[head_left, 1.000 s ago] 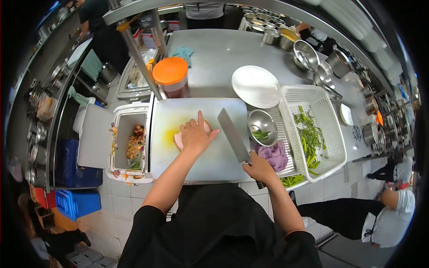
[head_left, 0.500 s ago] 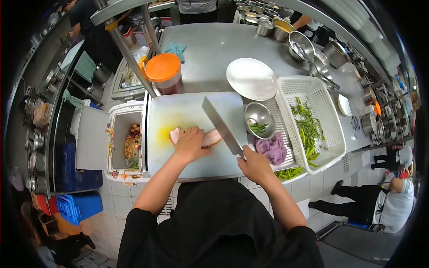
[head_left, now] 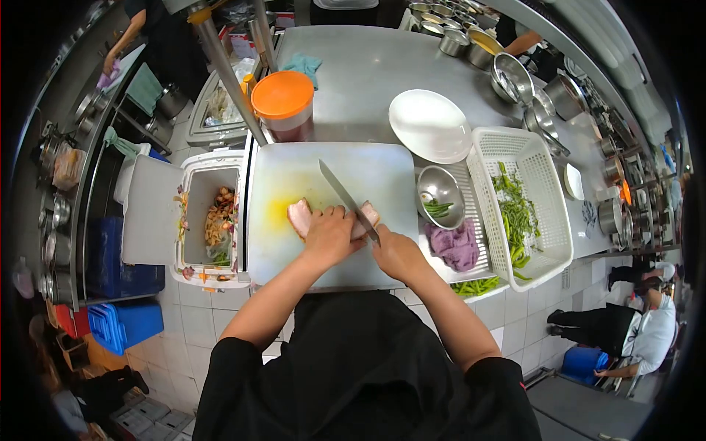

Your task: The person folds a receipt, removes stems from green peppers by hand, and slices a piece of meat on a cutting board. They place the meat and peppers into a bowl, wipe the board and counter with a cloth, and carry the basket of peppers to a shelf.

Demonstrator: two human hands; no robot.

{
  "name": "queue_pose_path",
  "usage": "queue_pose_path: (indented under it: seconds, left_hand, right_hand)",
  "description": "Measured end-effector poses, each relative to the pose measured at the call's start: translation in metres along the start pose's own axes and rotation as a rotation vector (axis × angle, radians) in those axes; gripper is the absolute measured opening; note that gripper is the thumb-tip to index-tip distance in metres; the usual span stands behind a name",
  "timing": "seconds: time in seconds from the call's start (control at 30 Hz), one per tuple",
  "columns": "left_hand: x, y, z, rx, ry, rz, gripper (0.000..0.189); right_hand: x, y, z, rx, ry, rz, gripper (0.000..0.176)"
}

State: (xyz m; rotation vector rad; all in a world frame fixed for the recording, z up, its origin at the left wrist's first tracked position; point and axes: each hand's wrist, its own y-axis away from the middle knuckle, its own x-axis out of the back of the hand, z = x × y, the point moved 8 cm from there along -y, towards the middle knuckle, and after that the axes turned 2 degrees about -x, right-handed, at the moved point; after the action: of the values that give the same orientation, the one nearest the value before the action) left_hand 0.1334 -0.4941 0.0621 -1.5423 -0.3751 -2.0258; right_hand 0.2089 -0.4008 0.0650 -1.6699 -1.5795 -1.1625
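A pale, pinkish slab of pork belly [head_left: 298,217] lies on the white cutting board [head_left: 294,167], which has a yellow stain. My left hand [head_left: 330,236] holds the slab down from above, covering its middle. Gripped by its handle in my right hand [head_left: 396,256] is a cleaver [head_left: 344,192]. Its blade slants up and left across the right part of the slab, close beside my left fingertips. A short end of the meat shows to the right of the blade.
Left of the board stands an open bin [head_left: 245,169] of scraps. Behind it is an orange-lidded tub [head_left: 282,95]. To the right are a white plate [head_left: 429,125], a steel bowl [head_left: 450,185] with green peppers, a purple cloth [head_left: 453,246] and a white basket [head_left: 553,253] of cut greens.
The cleaver has moved left and down from beside the meat to across its right part. My right hand came closer to my left, which still holds the slab. The view shifted slightly.
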Motion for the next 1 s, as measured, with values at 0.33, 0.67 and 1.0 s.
queue_pose_path:
  seconds: [0.33,0.67,1.0]
  left_hand:
    - [0.01,0.016,-0.01,0.094,0.021,-0.013,0.048]
    - [0.011,0.019,-0.005,0.051,0.037,0.087,0.042]
    - [0.012,0.021,-0.005,0.087,0.023,0.046,0.052]
  right_hand:
    - [0.043,0.018,-0.018,-0.067,-0.05,-0.03,0.029]
    - [-0.008,0.006,-0.008,-0.063,-0.064,-0.052,0.027]
    - [0.054,0.007,-0.017,0.012,-0.056,0.235,0.022]
